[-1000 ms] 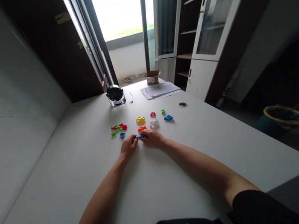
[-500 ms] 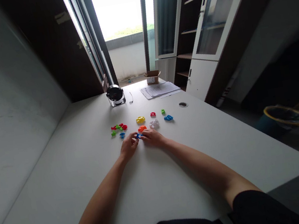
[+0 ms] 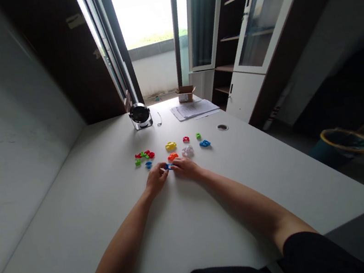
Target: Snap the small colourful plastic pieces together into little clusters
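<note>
Between my two hands is a small blue plastic piece (image 3: 169,167), low over the white table (image 3: 195,213). My left hand (image 3: 157,178) pinches its left end with thumb and fingers. From the other side, my right hand (image 3: 186,168) grips its right end, partly hiding it. Just beyond the fingertips lies an orange plastic piece (image 3: 173,156). A pile of whitish pieces (image 3: 188,151) sits beyond my right hand, and a yellow group (image 3: 170,146) lies farther back. Another blue piece (image 3: 148,165) rests beyond my left hand.
Red and green pieces (image 3: 145,155) are heaped at the left. A red piece (image 3: 185,139), a green piece (image 3: 198,135) and blue pieces (image 3: 205,143) lie at the right. Farther back stand a black fan (image 3: 140,115), papers (image 3: 194,109) and a small cardboard box (image 3: 185,94).
The blue piece between my hands has tilted slightly and sits a touch lower. Both hands keep almost the same place, and the other pieces have not moved.
</note>
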Motion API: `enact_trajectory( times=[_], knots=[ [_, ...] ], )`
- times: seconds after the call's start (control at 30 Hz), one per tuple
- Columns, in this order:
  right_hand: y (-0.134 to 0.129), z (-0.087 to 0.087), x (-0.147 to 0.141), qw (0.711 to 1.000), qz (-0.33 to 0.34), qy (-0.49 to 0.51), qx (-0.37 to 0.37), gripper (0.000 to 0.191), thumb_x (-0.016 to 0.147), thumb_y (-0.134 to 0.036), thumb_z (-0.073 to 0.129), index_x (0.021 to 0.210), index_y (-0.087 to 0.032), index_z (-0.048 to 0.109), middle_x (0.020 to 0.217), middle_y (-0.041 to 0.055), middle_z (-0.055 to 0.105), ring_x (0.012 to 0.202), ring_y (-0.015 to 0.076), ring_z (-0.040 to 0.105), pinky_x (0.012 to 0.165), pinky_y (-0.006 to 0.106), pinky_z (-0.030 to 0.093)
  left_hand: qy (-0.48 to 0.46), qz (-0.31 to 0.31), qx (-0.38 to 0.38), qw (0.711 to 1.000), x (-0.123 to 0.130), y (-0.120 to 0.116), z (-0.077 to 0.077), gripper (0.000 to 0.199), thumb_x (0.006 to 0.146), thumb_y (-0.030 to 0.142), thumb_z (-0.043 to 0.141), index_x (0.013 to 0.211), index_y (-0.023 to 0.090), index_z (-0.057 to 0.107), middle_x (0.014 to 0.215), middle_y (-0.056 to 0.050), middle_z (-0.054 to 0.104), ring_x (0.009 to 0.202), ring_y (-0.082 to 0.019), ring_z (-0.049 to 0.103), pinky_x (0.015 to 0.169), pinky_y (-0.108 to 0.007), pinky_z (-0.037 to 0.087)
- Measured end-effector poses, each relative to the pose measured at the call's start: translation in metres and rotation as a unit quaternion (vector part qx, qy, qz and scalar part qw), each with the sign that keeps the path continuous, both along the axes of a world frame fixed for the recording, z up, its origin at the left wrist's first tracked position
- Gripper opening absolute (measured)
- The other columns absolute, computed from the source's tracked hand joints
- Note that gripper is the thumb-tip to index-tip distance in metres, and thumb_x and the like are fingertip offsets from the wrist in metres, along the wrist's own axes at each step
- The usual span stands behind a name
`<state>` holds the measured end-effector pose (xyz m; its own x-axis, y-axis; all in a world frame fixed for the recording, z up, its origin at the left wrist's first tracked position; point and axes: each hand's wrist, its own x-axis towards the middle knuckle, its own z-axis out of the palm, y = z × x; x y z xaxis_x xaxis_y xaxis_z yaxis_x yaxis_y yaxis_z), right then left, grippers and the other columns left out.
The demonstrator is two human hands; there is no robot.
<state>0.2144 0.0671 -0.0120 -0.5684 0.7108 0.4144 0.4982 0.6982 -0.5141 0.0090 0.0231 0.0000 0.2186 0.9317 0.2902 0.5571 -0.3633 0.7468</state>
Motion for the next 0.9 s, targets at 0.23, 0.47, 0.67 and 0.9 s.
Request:
enact_trajectory(
  times=[0.23,0.47,0.67,0.9],
  knots=[
    [-0.0026,0.0030,0.0004,1.000,-0.005,0.009,-0.018,0.021,0.096,-0.038,0.053,0.095,-0.021,0.064,0.090,0.0048,0.067,0.081,0.0169,0.058,0.074,0.026,0.041,0.008,0.009,-0.004,1.000,0.0023,-0.0025,0.0039,0.021,0.086,0.029,0.059,0.104,0.020,0.062,0.091,-0.003,0.070,0.066,-0.012,0.062,0.062,-0.024,0.047],
    [-0.0020,0.0007,-0.0004,1.000,-0.014,0.001,-0.016,0.024,0.095,-0.042,0.057,0.102,-0.021,0.065,0.090,0.0052,0.068,0.078,0.0165,0.058,0.072,0.026,0.041,0.010,0.008,0.002,1.000,0.0031,-0.0039,0.0049,0.020,0.087,0.031,0.059,0.102,0.020,0.063,0.087,-0.002,0.070,0.066,-0.013,0.062,0.061,-0.023,0.047],
    [-0.0047,0.0030,-0.0002,1.000,-0.013,0.010,-0.007,0.026,0.093,-0.044,0.059,0.102,-0.020,0.065,0.087,0.0036,0.067,0.075,0.0150,0.058,0.071,0.026,0.041,0.011,0.008,-0.003,1.000,0.0029,-0.0040,0.0053,0.021,0.087,0.033,0.059,0.103,0.020,0.063,0.087,-0.003,0.070,0.068,-0.014,0.063,0.062,-0.024,0.048],
    [-0.0074,0.0075,0.0001,1.000,-0.005,0.016,-0.006,0.026,0.090,-0.042,0.063,0.103,-0.020,0.065,0.084,0.0028,0.066,0.072,0.0143,0.057,0.068,0.025,0.042,0.014,0.011,-0.001,1.000,0.0026,-0.0039,0.0047,0.020,0.087,0.033,0.059,0.102,0.020,0.063,0.089,-0.003,0.070,0.069,-0.014,0.063,0.062,-0.024,0.048]
  ],
)
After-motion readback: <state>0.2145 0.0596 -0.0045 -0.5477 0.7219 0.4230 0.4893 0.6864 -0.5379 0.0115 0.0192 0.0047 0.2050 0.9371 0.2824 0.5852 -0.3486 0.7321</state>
